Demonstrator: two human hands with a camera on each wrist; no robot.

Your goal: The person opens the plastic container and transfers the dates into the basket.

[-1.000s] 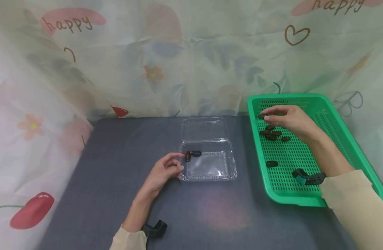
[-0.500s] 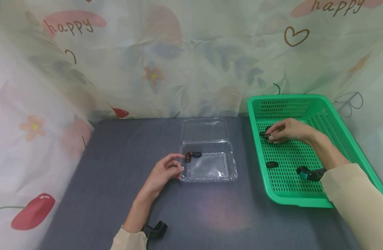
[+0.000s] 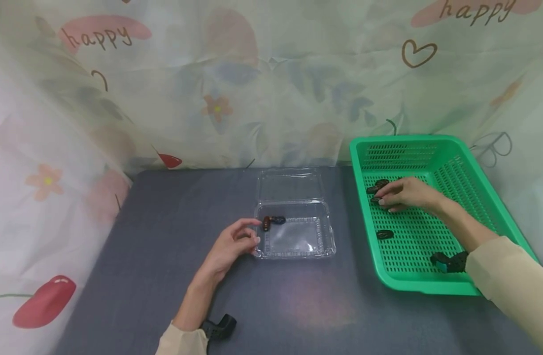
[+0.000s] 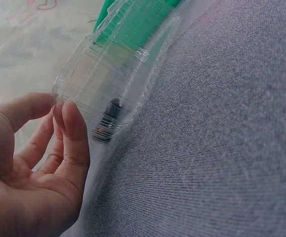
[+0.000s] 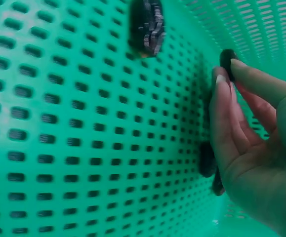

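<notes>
My left hand [image 3: 227,246] pinches the left rim of a clear plastic clamshell box [image 3: 293,239], whose lid lies back. Inside the box, a reddish-brown date [image 3: 266,223] and a dark date [image 3: 278,220] touch at the left side. My right hand [image 3: 411,193] reaches into a green perforated basket [image 3: 372,249]. Between its thumb and fingers it pinches a dark date [image 5: 226,63], seen best in the right wrist view. Other dates [image 3: 381,183] lie around and under the fingers, partly hidden. Nearer the basket's front lies a lone date [image 3: 385,234].
A grey cloth-covered table [image 3: 165,256] bears both containers, with the basket right of the box. Patterned curtain [image 3: 271,88] closes off the back and sides. The basket's raised walls surround my right hand.
My right hand has moved down from the basket's far left corner to the clustered dates, then slightly nearer. The dark date seen earlier in its fingers was at that corner. My left hand keeps still.
</notes>
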